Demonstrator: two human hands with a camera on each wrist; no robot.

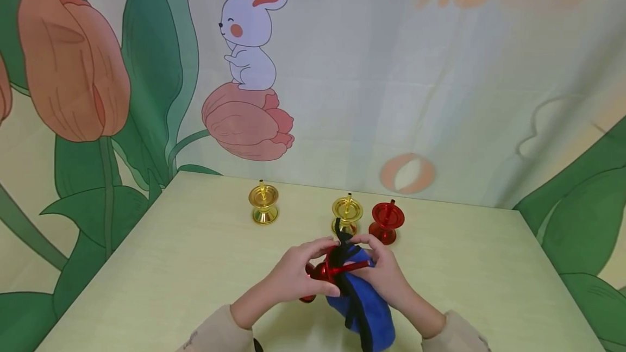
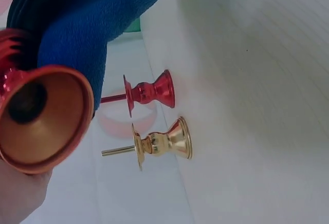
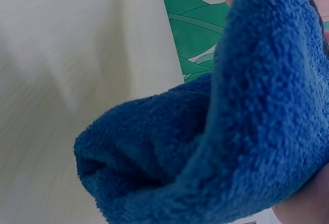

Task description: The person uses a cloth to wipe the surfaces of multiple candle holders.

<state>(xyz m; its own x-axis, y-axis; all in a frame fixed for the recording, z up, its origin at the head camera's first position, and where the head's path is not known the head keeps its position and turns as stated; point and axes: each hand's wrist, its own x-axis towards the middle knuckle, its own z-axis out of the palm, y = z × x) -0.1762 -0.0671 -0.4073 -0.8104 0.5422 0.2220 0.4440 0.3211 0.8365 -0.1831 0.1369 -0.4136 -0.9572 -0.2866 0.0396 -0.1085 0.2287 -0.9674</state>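
Near the front of the table, my left hand [image 1: 290,276] grips a red metal candlestick [image 1: 321,272] tilted on its side, its thin spike pointing right. In the left wrist view the hollow underside of its base [image 2: 67,116] faces the camera. My right hand [image 1: 388,276] holds a blue plush cloth [image 1: 369,303] with black edging against the candlestick's dish. The cloth [image 3: 257,111] fills much of the right wrist view, folded over and covering most of that hand. It hides part of the dish.
Behind the hands stand a gold candlestick [image 1: 346,212] and a red candlestick [image 1: 386,222], side by side. Another gold candlestick [image 1: 264,205] stands farther left. A printed curtain [image 1: 332,80] hangs along the table's [image 1: 195,254] back edge. A small black item [image 1: 257,345] shows at the bottom edge.
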